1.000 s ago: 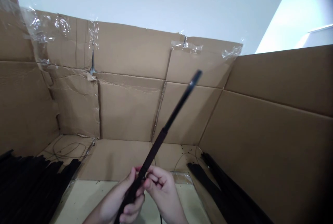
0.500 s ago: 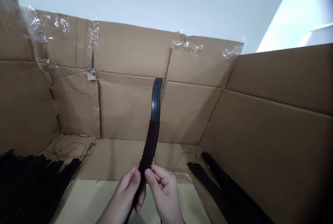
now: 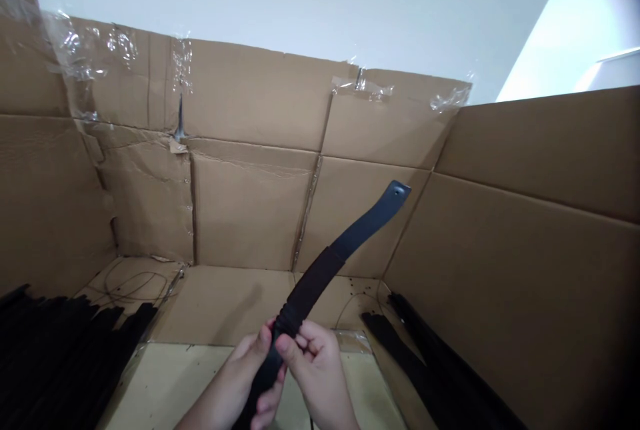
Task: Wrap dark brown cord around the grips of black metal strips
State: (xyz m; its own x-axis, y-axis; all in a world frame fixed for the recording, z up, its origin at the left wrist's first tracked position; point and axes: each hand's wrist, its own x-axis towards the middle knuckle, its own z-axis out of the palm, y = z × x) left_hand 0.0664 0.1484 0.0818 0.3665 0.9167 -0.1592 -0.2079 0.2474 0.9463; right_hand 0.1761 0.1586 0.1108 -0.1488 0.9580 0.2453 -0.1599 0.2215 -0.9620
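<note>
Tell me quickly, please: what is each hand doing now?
Left hand: closed, holding the black strap.
Right hand: closed, holding the same strap.

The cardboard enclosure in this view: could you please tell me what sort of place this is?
Probably a makeshift workbench: taped cardboard walls, piles of black strips on both sides, pale board between.

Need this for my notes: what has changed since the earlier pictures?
The black strap has turned its flat face into view, and its free end has swung right and down. The left hand and right hand still grip it. The black strip piles and cardboard walls stayed put.
</note>
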